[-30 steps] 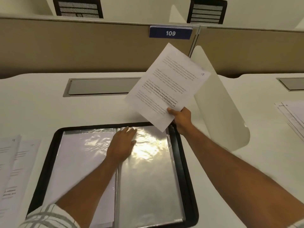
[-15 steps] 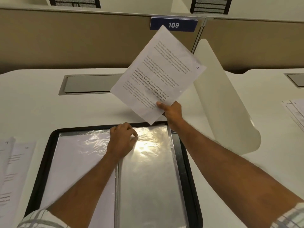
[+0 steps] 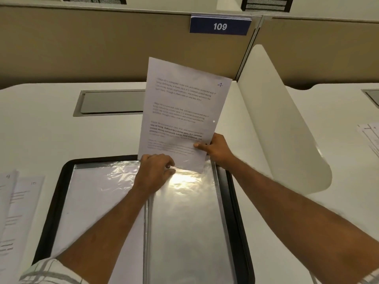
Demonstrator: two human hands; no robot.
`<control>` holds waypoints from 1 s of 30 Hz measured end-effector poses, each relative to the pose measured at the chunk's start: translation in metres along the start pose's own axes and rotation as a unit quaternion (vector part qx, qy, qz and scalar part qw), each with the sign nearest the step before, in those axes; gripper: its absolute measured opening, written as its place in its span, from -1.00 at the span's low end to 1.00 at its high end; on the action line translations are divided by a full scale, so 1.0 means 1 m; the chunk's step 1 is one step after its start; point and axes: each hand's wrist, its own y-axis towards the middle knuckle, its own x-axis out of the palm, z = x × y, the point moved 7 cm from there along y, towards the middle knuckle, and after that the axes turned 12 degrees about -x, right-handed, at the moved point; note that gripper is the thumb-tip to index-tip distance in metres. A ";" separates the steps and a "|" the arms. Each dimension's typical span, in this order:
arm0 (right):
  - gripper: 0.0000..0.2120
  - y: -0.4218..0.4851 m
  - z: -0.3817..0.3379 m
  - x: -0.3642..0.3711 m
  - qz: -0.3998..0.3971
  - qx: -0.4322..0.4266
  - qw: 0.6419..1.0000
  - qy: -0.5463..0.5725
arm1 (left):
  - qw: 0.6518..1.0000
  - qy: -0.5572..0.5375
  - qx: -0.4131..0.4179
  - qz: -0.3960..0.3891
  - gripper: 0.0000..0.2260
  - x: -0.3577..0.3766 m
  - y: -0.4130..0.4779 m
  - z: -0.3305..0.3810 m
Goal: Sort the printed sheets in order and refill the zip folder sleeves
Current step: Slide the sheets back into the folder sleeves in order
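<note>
**Refilling a sleeve, head view.** Loose sheets (image 3: 12, 201), hand-numbered 9 and 10, lie at the tabletop's left edge. The open folder (image 3: 51, 201) lies flat at the middle of the near edge, and its left sleeve (image 3: 98, 201) already carries a white sheet. The left grip (image 3: 156, 169), fingers curled, pinches the top lip of the right sleeve (image 3: 188, 222) beside the spine, apparently lifting it to open the mouth. That sleeve looks unfilled. Sheet 4 (image 3: 180, 111) stands nearly upright over the folder's far rim, slightly tilted, with its lower edge at the mouth. Whether its corner has entered cannot be told. The right grip (image 3: 215, 149) pinches the sheet's lower right corner, thumb on the printed face. A curved white divider (image 3: 276, 130) rises to the right, and further sheets (image 3: 371, 136) lie at the right edge.

**Step in hand (judged):** feeding sheet 4 into the right sleeve.
- Hold the lip raised.
- Square the sheet's lower edge to the mouth so both corners enter together.
- Slide the sheet toward the near edge without buckling it.
- The film will likely cling, so the right grip's pinch may need to move higher up the sheet.
</note>
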 end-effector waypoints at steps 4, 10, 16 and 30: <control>-0.60 -0.002 0.006 -0.013 -0.041 0.029 0.999 0.018 | 0.999 -0.034 0.001 -0.023 -0.76 -0.003 0.003 -0.005; -0.56 0.001 0.004 -0.016 -0.081 0.048 0.995 0.014 | 0.997 0.016 0.001 -0.078 -0.71 -0.013 0.010 -0.020; -0.56 0.002 0.008 -0.019 -0.096 0.077 0.992 0.015 | 0.993 0.055 0.003 -0.109 -0.75 -0.022 0.022 -0.035; -0.54 0.002 0.017 -0.013 -0.182 0.128 0.975 0.012 | 0.981 -0.057 -0.049 -0.177 -0.74 -0.023 0.032 -0.043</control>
